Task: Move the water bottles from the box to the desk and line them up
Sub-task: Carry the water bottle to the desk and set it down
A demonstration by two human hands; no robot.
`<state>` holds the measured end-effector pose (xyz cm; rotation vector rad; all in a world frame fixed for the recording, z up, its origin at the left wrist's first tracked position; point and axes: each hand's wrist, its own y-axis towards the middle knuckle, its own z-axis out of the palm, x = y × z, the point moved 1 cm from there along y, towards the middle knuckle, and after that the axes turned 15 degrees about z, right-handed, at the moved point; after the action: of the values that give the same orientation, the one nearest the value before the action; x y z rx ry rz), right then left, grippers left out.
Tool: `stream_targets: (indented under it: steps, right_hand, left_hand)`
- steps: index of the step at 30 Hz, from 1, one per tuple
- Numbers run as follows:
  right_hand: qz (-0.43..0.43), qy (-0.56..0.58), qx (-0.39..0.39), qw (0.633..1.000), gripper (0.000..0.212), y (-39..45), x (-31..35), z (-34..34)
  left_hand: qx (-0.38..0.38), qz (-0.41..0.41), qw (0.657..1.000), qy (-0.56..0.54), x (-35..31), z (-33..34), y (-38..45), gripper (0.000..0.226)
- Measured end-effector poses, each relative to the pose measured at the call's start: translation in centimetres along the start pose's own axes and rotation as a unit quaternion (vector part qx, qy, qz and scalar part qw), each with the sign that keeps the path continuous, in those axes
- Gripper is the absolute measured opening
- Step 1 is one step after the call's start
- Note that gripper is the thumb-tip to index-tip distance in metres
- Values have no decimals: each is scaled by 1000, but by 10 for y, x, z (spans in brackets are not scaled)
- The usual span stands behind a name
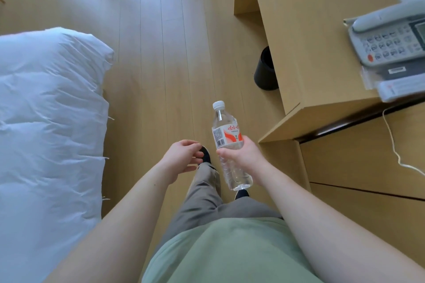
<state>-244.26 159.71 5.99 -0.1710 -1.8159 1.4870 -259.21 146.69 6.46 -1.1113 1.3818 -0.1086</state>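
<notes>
Over the wooden floor, between bed and desk, the right hand has a water bottle held out in front of the body, fingers and thumb wrapped round its middle just below the red-and-white label. It's a clear bottle with a white cap, standing nearly upright with the cap tipped slightly away and its base hanging free above the person's dark shoe. It touches nothing but the hand, and it sits just left of the desk's near corner, not over the top. Left hand now: it floats beside the bottle, close but apart from it, fingers loosely curled with nothing in them, thumb near the fingertips. Off to the right is the light wood desk, its top running up the frame, and a lower cabinet with drawer lines nearer the person. A grey desk telephone sits at the right edge of the desk with its handset on the cradle, some flat papers or devices just in front of it, and a pale cord trailing down over the cabinet. Tucked under the desk edge stands a black waste bin. On the left, a white duvet, rumpled, covers the bed. Green shirt and grey trousers show below.
</notes>
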Motion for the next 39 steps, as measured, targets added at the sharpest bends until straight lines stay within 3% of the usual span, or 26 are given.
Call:
stream_targets:
  steps: [9,19,39]
  right_hand:
    - [-3,-35,2,999,54,48,101,31]
    - [-16,14,-26,999,53,96,209,47]
    - [-28,-10,-34,999,52,220,423,-53]
  left_hand:
    - [31,7,999,29,-68,-64,99,20]
    - [53,18,996,70,-141,-124,188,19]
    - [62,34,993,96,-333,-97,377,22]
